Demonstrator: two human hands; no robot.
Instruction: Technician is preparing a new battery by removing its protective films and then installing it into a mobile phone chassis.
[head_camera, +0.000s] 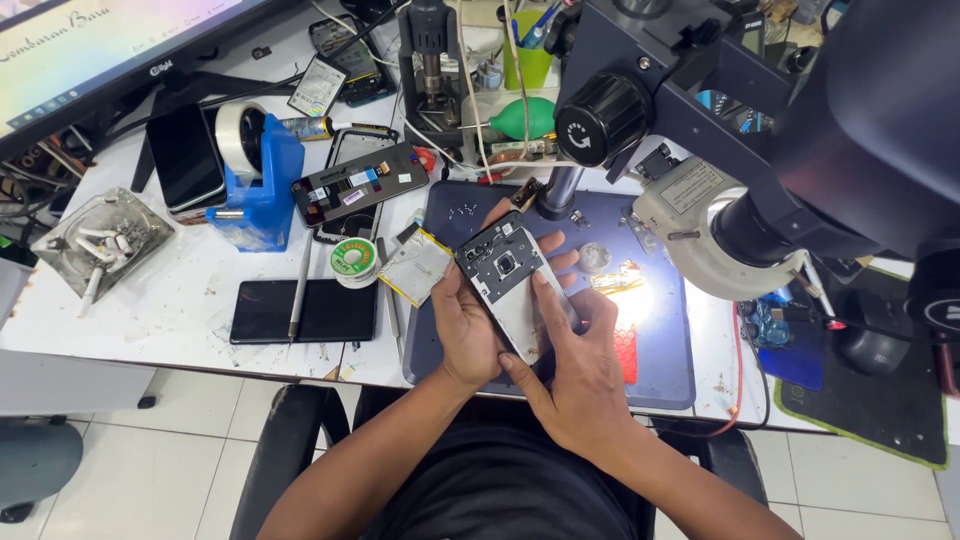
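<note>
Nearest, the right hand (580, 375) lies over the lower end of the opened black phone with its bare grey inner frame (508, 285), fingers curled and pressing it. The left hand (465, 325) cups its left edge, seemingly gripping. The phone's long axis runs from near-right up to far-left, above the dark blue work mat (660, 370).

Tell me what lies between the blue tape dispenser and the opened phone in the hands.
In the head view, between the blue tape dispenser and the opened phone lie a dismantled phone frame, a small green-labelled solder spool and a flat silvery battery.
</note>
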